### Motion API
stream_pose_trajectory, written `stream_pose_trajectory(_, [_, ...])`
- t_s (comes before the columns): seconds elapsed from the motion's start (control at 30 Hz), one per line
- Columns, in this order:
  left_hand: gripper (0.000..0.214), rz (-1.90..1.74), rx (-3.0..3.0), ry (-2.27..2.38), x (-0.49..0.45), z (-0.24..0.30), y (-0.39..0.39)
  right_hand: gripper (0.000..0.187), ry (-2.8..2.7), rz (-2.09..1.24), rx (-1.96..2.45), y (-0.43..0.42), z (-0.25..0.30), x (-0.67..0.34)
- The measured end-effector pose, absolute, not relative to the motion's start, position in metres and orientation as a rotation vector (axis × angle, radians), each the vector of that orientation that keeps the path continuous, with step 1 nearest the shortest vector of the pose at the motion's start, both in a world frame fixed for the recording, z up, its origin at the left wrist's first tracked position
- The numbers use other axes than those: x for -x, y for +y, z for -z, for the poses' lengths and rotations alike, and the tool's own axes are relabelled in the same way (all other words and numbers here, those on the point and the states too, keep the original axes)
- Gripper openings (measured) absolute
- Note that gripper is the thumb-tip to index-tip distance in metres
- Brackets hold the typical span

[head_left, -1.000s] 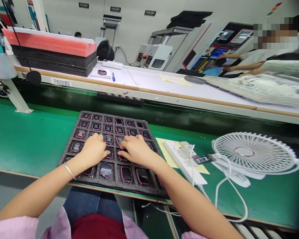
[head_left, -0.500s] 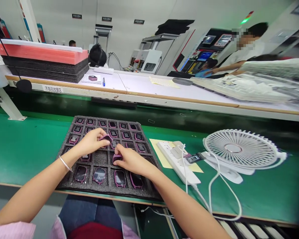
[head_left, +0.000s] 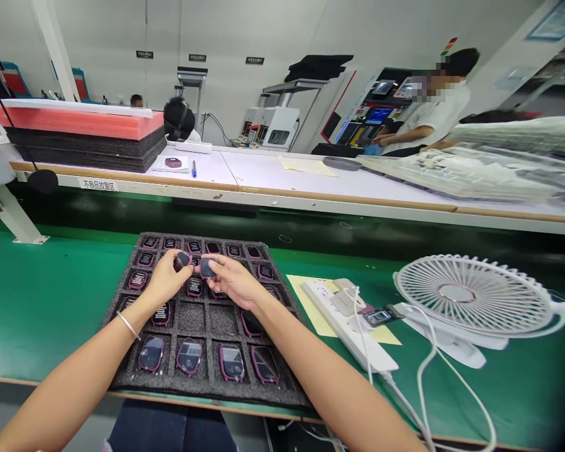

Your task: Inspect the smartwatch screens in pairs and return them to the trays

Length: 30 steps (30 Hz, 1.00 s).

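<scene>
"2 watches [head_left: 206,269], hand-held. Location?"
"Above the foam tray [head_left: 202,390], toward its 12 o'clock edge."
"Hands?"
"Left hand [head_left: 167,280]: clamped on 1 watch. Right hand [head_left: 235,282]: clamped on the other, just beside it. Whether the hands touch, cannot tell."
"Tray contents?"
"Purple-rimmed watches [head_left: 231,363] in square pockets [head_left: 191,317]; 4 visible along the 6 o'clock edge."
"Surroundings?"
"Power strip [head_left: 348,326] on yellow paper [head_left: 386,336], 3 o'clock. White fan [head_left: 457,293], farther out, 3 o'clock. Stack of red and black sheets [head_left: 85,154] on the shelf [head_left: 254,168], 11 o'clock."

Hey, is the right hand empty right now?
No, the right hand holds a dark, rounded-square watch body above the dark gray foam compartment tray.
</scene>
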<state>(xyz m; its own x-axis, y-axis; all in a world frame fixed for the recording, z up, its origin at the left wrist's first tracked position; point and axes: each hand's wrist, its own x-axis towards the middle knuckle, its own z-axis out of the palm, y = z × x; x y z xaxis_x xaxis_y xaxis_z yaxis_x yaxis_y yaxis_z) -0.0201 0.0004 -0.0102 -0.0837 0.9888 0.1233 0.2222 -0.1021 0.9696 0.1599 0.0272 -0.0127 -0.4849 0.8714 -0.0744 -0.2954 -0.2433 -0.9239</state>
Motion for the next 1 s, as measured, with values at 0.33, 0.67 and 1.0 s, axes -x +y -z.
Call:
stream_pose_trajectory(0.33, [0.035,-1.319,-1.578,1.387,0.019,0.018,-0.006,0.056,-1.180,-1.970,0.628,0.020,0.025,-0.169])
stream_pose_trajectory(0.67, [0.026,-1.322,-1.700,1.459,0.021,0.014,-0.010,0.056,-1.204,-1.935,0.573,0.018,0.028,-0.168])
stream_pose_trajectory(1.0, [0.025,-1.322,-1.466,1.329,0.012,0.018,-0.014,0.048,-1.061,-1.973,0.529,0.014,0.022,-0.166])
